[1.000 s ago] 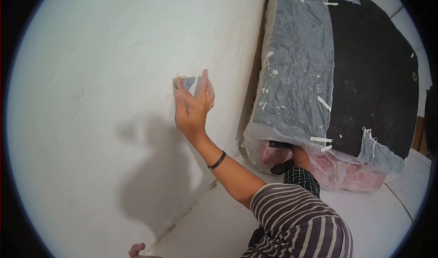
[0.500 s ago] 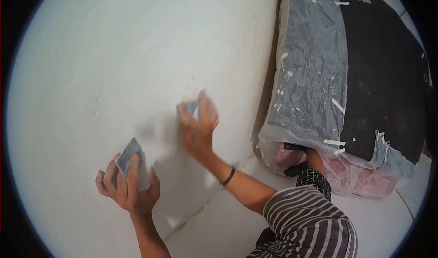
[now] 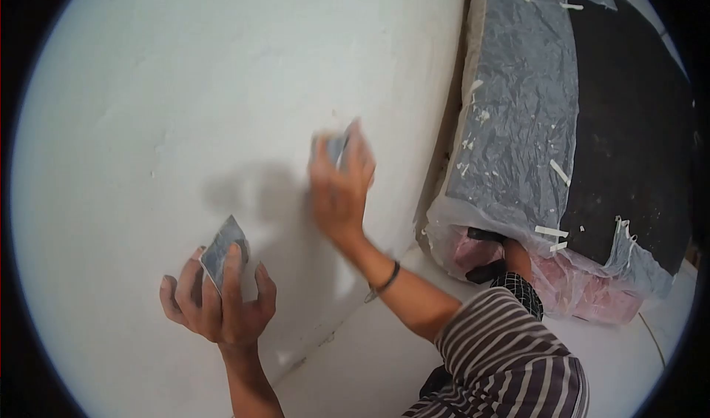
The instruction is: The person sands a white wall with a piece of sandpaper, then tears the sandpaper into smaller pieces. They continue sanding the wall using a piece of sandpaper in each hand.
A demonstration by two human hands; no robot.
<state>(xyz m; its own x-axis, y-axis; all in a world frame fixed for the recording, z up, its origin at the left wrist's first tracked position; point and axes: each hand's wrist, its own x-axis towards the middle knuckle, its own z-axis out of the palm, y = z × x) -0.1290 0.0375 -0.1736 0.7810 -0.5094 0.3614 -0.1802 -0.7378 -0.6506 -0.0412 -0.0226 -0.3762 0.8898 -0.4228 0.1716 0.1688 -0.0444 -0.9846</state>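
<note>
My left hand (image 3: 225, 311) is closed around a putty knife (image 3: 224, 246), its grey metal blade pointing up in front of the white wall (image 3: 222, 78). My index finger lies along the blade, and the handle is hidden in my palm. Higher and to the right, my right hand (image 3: 339, 203) grips a second flat grey blade, which looks like another putty knife (image 3: 331, 149), against or close to the wall. Motion blurs its fingers and blade. A little pale yellowish matter shows at the blade's upper edge.
On the right stands a large dark padded piece (image 3: 629, 115), partly wrapped in clear plastic sheet (image 3: 521, 92) with bits of tape and crumbs. Pink material (image 3: 592, 296) shows under the plastic at its lower end. My leg and dark footwear (image 3: 484, 270) are beside it. Pale floor (image 3: 355, 373) meets the wall below.
My right hand has moved up and to the right in view with its blade. My left hand has shifted slightly right, still holding its putty knife. The whole view has shifted a little.
</note>
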